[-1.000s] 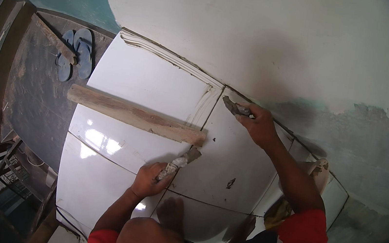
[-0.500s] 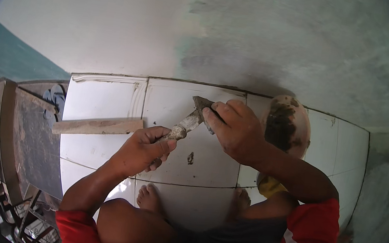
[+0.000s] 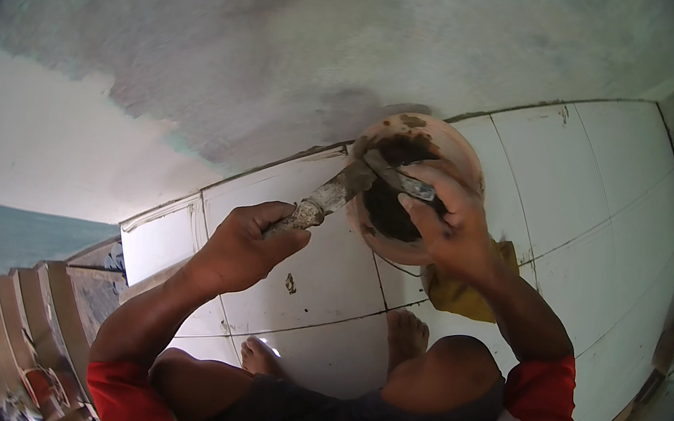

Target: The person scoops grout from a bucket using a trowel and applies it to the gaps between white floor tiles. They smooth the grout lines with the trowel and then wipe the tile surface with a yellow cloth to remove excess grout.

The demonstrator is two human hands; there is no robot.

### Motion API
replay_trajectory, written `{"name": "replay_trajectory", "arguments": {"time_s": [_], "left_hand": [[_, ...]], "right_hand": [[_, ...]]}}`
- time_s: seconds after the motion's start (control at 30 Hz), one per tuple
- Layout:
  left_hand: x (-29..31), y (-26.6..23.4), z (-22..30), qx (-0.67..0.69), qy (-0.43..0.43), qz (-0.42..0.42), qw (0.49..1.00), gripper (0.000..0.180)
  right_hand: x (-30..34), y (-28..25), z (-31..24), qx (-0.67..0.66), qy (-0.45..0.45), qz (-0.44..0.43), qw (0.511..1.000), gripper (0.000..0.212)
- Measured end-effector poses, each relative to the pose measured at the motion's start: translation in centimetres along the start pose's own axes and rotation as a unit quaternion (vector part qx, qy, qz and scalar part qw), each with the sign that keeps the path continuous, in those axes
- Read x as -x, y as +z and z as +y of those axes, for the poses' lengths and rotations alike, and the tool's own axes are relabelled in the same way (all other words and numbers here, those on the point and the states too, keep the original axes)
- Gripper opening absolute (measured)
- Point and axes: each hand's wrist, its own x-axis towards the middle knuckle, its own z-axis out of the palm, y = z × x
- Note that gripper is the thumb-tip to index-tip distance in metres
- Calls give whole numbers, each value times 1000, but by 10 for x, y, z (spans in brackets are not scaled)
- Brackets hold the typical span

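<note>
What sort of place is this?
Probably an unfinished indoor room: the wall is patchy grey and white, and a pale bucket holding dark, mortar-like mix stands on white floor tiles.

Hands [image 3: 240, 250] curled, forearms [image 3: 156, 306] angled inward

Brown step-like ledges [image 3: 29, 302] line the lower left, near a teal wall [image 3: 14, 238]

No readable text, labels, numbers or signs.
</note>
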Motion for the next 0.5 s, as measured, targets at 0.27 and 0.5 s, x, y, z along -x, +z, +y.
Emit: {"name": "replay_trajectory", "arguments": {"time_s": [0.27,0.5], "left_hand": [[-54,41,48,-226,64,38,971,29],[-134,82,17,-410,200,-36,889,34]], "right_hand": [[53,-58,53,-137,44,-11,990,28],[67,-72,93,-393,85,219,889,29]]}}
